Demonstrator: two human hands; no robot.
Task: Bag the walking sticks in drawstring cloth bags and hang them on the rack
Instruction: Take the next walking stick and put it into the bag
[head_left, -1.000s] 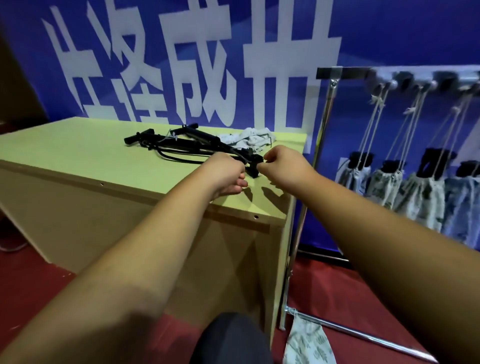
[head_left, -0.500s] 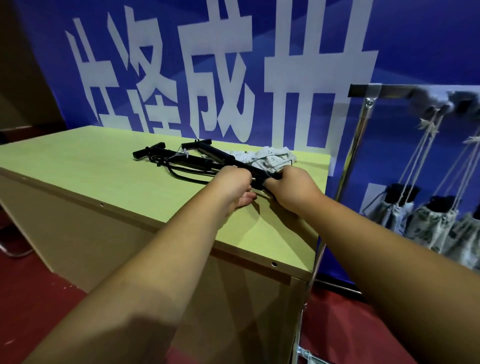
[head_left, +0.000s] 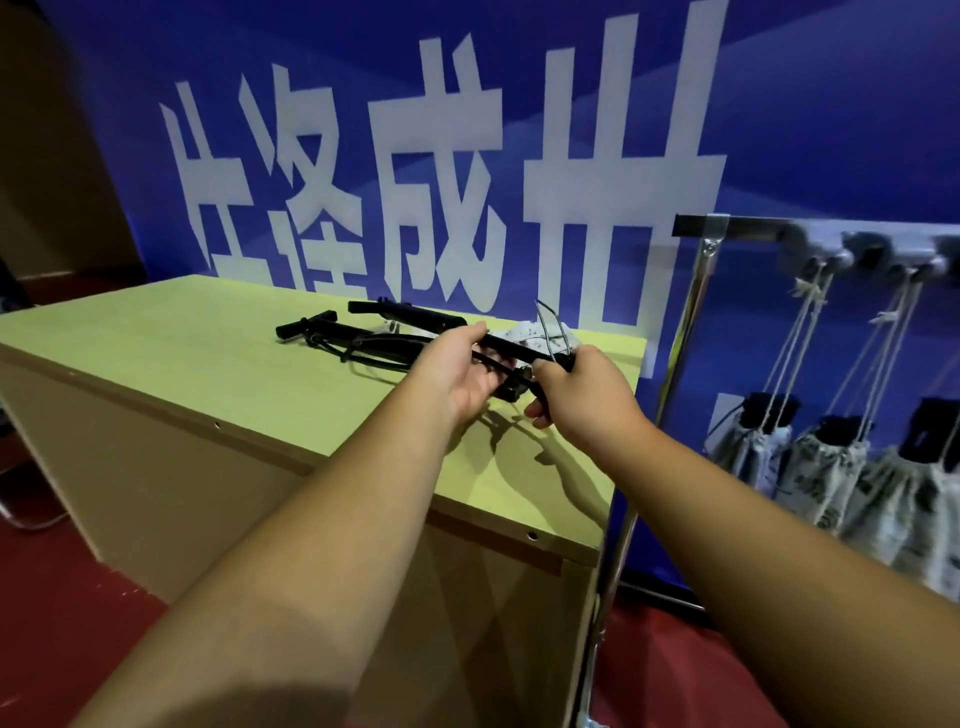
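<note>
Walking stick (head_left: 511, 349), black and folded: held just above the far right part of the table (head_left: 156, 353), between both hands. Left hand (head_left: 462, 371): palm up under the folded sections, fingers curled round them, thumb on top. Right hand (head_left: 584, 389): closed round the right end of the same stick, back of the hand toward the camera. Thin cord loop (head_left: 546, 325): standing up from the stick beside the right hand. Other black sticks (head_left: 317, 332): lying on the table top left of the hands, with looped straps; number not clear. Patterned cloth bag (head_left: 524, 330): crumpled on the table just beyond the held stick, partly hidden by it. Rack (head_left: 693, 312): metal frame just right of the table, upright pole and top bar with hooks. Bagged sticks (head_left: 826, 470): three in view, hung by drawstrings from the hooks, black handles showing above the bag mouths. Blue banner (head_left: 779, 130) with large white characters: behind table and rack.
</note>
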